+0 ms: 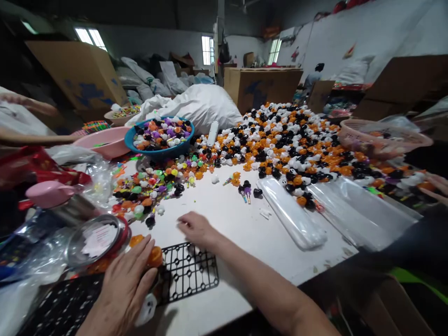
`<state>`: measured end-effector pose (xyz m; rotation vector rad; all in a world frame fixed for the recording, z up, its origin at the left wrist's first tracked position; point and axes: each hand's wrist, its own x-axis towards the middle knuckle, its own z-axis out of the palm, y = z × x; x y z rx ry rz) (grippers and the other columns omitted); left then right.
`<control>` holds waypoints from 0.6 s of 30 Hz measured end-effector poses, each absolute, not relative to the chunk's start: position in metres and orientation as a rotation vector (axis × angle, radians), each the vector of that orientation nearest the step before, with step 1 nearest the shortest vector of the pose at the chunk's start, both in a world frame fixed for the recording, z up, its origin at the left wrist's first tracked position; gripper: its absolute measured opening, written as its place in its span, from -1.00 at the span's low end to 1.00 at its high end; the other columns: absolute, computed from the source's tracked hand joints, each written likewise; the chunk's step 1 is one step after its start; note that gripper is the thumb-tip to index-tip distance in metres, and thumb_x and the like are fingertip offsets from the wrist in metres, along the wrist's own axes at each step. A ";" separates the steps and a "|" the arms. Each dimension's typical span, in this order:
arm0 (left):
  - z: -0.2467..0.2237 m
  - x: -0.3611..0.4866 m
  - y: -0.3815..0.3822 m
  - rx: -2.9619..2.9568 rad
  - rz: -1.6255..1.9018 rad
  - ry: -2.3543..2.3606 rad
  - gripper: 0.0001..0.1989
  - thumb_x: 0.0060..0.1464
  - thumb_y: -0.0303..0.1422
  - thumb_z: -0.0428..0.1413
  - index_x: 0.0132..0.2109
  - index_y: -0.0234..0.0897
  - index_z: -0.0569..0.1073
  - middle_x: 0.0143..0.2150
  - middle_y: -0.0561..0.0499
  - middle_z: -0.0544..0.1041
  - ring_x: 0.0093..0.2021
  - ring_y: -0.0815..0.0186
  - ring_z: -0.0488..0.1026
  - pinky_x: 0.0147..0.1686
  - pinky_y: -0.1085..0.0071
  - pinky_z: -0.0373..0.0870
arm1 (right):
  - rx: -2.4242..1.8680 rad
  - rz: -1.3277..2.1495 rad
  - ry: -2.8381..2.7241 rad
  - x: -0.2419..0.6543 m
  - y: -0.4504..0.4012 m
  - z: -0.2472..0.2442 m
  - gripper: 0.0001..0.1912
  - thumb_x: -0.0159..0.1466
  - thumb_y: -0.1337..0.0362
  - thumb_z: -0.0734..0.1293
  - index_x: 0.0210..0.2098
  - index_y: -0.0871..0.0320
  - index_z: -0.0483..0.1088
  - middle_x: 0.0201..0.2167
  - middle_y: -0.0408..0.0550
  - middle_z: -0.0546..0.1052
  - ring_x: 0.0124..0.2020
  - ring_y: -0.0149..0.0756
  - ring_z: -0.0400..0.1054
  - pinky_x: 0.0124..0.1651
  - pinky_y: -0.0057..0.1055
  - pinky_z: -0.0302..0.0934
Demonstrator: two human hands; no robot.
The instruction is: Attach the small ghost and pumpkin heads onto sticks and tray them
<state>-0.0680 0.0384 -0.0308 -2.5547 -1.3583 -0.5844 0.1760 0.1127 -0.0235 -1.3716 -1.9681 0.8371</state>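
My left hand (pixel 128 280) lies stretched out over small toy heads at the left end of a black plastic grid (pixel 191 270). An orange pumpkin head (pixel 155 256) shows beside its fingers, and a white ghost head (pixel 147 308) pokes out below the thumb. My right hand (pixel 198 228) hovers at the grid's far edge, fingers curled together; whatever is in them, if anything, is hidden. Left of the grid stands a round tin (pixel 96 240) with paper slips in it. Beyond my hands lie mixed small toys (pixel 140 196) in green, orange, black and white.
A big heap of orange, white and black heads (pixel 280 140) covers the table's far side. Near it are a blue basin (pixel 159 149), a pink basin (pixel 105 142), a pink basket (pixel 385 142) and clear plastic bags (pixel 292 214). A pink-lidded flask (pixel 51 193) stands left. Other people's arms show at both sides.
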 end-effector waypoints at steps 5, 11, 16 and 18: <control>-0.029 -0.069 0.037 -2.534 -0.606 -1.339 -0.41 0.34 -0.15 -0.13 0.44 -0.09 0.02 0.30 -0.11 0.38 0.25 0.05 0.34 0.20 0.10 0.14 | -2.171 0.348 -1.519 0.304 0.142 -0.041 -0.68 0.40 0.24 0.23 0.11 0.21 0.33 0.08 0.17 0.42 -0.07 -0.22 0.40 -0.06 -0.39 0.24; -0.032 -0.072 0.041 -2.541 -0.641 -1.256 -0.59 0.33 -0.14 -0.11 0.22 -0.01 0.39 0.27 -0.04 0.42 0.20 0.10 0.39 0.23 0.11 0.14 | -2.307 0.280 -1.398 0.371 0.141 -0.058 -0.76 0.34 0.43 0.20 -0.03 0.34 0.38 -0.03 0.31 0.47 -0.01 -0.11 0.39 -0.03 -0.35 0.18; -0.024 -0.069 0.039 -2.589 -0.674 -1.288 -0.59 0.31 -0.11 -0.08 0.19 -0.06 0.41 0.24 -0.05 0.45 0.25 0.08 0.35 0.22 0.07 0.22 | -2.172 0.379 -1.420 0.349 0.126 -0.060 -0.78 0.30 0.28 0.25 -0.15 0.23 0.46 -0.23 0.07 0.53 -0.18 -0.21 0.41 -0.16 -0.40 0.20; -0.017 -0.067 0.036 -2.616 -0.674 -1.283 -0.59 0.30 -0.12 -0.05 0.21 -0.07 0.38 0.24 -0.05 0.45 0.28 0.06 0.33 0.23 0.06 0.25 | -1.994 0.460 -1.470 0.330 0.117 -0.058 -0.79 0.27 0.27 0.25 -0.19 0.18 0.50 -0.25 0.01 0.52 -0.21 -0.24 0.39 -0.15 -0.39 0.20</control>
